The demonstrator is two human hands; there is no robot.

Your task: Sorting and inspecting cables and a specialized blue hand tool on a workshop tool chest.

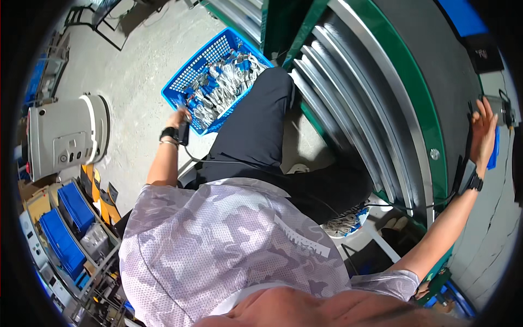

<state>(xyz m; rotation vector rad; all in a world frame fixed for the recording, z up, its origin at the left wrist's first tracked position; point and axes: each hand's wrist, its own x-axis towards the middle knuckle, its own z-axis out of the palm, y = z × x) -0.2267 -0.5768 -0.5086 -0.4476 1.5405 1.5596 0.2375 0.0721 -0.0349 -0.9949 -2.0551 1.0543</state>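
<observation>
At the near left corner of the blue plastic basket (192,70), my left hand (177,117) is closed, its fingers slightly smeared. Something small and bluish shows at the fingertips, too blurred to name. The basket holds many bundles of grey-white cable (231,79) with blue parts. Far to the right, my right hand (482,131) is raised above the grey work surface, fingers stretched out and apart, with nothing visible in it. It is close to a small dark device (502,109). Both wrists carry black bands and dark boxes with a cable.
A green-edged machine or bench with curved-looking silver bars (354,103) stands to my right. Another container of cable bundles (346,223) sits low beside my leg. Left are a beige rounded appliance (62,136) and a rack with blue bins (62,242). A black chair (90,22) stands at the far left.
</observation>
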